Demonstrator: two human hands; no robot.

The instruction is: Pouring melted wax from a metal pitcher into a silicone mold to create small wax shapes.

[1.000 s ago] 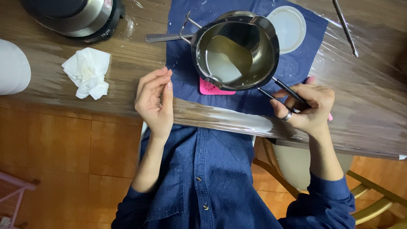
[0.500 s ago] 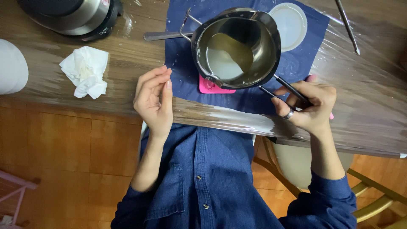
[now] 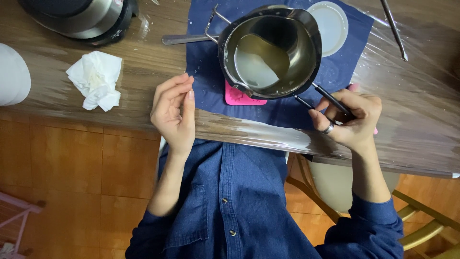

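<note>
Two hands work at one wooden table that is covered in clear, shiny film. One steel pot, round with a pouring lip, hangs tilted over a dark blue mat at the far middle; pale, cloudy liquid pools in its bottom. One thin black handle runs from the pot's right rim down to the right hand, whose fingers are curled tight round it; a ring shows on one finger. One wire hook sticks out from the pot's far left rim. The left hand holds nothing: it stands on its edge at the near table rim, fingers loose and slightly bent, just left of the mat. One pink mould lies on the mat, mostly hidden under the pot, only a near corner showing. One white round lid sits on the mat's far right part, partly covered by the pot. One flat metal tool lies left of the pot, across the mat's edge. One crumpled white tissue rests left of the hand, one dark and steel round cooker stands far left, one white rounded thing sits at the left border, and one thin metal rod lies far right.
</note>
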